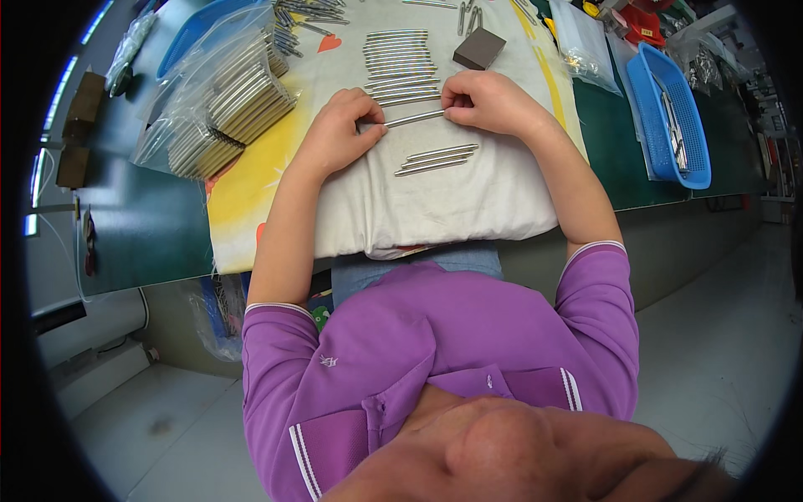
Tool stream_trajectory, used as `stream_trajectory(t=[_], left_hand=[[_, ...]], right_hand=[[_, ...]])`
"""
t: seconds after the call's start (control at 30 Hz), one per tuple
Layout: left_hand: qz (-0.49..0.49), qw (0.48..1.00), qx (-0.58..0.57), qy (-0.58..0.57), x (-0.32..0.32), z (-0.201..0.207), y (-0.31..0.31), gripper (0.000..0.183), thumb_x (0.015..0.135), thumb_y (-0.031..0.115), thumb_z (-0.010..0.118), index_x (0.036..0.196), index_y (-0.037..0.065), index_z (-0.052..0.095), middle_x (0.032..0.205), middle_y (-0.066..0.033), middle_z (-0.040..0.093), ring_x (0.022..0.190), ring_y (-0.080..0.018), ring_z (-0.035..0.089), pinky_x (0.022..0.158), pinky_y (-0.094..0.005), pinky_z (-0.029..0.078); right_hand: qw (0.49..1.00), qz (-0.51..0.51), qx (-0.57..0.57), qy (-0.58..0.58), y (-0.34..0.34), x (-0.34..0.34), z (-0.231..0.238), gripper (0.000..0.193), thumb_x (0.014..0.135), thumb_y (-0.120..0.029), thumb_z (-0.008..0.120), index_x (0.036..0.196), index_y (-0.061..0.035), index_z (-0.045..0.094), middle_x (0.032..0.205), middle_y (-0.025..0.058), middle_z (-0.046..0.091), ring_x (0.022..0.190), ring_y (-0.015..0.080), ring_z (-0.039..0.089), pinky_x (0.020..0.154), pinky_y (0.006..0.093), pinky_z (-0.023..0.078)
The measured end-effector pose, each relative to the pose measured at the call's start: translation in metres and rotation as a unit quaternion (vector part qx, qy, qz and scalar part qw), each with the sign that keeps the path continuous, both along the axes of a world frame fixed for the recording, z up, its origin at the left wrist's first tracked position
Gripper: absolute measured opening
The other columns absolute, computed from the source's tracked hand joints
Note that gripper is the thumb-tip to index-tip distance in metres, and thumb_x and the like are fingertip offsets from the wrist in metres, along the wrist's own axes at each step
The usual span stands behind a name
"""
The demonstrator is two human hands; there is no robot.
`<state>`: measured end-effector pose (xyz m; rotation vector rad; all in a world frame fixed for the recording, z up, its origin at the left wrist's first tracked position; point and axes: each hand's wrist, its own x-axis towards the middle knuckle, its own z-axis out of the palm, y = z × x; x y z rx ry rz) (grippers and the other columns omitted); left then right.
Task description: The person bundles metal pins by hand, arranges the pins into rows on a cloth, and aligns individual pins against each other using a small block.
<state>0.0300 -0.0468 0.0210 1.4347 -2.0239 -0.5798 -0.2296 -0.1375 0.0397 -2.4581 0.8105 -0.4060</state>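
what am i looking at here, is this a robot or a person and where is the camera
No robot: these are a person's own bare hands. The one picture comes from a wide fisheye camera worn on the head, looking down, so straight edges bend. The left hand and right hand hold a slim metal rod near its two ends. On the pale cloth, a column of similar rods lies beyond it, three rods nearer the body. A clear bag of rods sits to the left.
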Motion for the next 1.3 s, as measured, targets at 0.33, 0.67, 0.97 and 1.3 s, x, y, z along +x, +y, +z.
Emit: stream_trajectory(t=[0.33,0.67,0.97,1.3], left_hand=[[-0.014,1.0,0.006,0.005,-0.001,0.002,0.002,0.014,0.075,0.01,0.073,0.084,0.006,0.064,0.087,-0.0062,0.058,0.093,-0.0253,0.055,0.079,-0.0354,0.047],[0.009,1.0,-0.001,-0.011,0.0,0.002,0.0,0.008,0.078,0.01,0.07,0.083,0.005,0.066,0.087,-0.0076,0.061,0.092,-0.026,0.057,0.079,-0.0358,0.048],[0.021,1.0,-0.009,-0.009,-0.001,-0.001,-0.001,0.009,0.08,0.011,0.07,0.086,0.006,0.066,0.086,-0.0073,0.062,0.089,-0.0241,0.059,0.076,-0.0354,0.05],[0.114,0.993,0.001,0.009,-0.005,-0.009,-0.006,0.011,0.083,0.013,0.068,0.089,0.005,0.064,0.087,-0.0075,0.063,0.077,-0.0218,0.062,0.072,-0.0328,0.051]], right_hand=[[1.0,0.004,0.021,0.017,0.002,-0.001,0.003,0.011,0.08,-0.013,0.069,0.086,-0.0039,0.066,0.081,0.007,0.066,0.073,0.0185,0.064,0.068,0.0306,0.051],[1.0,0.01,-0.001,0.002,0.005,0.003,-0.003,0.011,0.079,-0.015,0.069,0.083,-0.005,0.066,0.08,0.0073,0.065,0.071,0.0216,0.063,0.066,0.0324,0.05],[1.0,0.005,-0.014,0.015,0.005,0.004,-0.002,0.011,0.079,-0.016,0.068,0.083,-0.0056,0.066,0.08,0.0074,0.065,0.073,0.0229,0.063,0.067,0.0329,0.05],[0.991,0.03,0.13,0.033,0.005,-0.008,0.023,0.014,0.079,-0.012,0.073,0.088,-0.004,0.065,0.075,0.0034,0.063,0.071,0.0142,0.06,0.067,0.0278,0.049]])
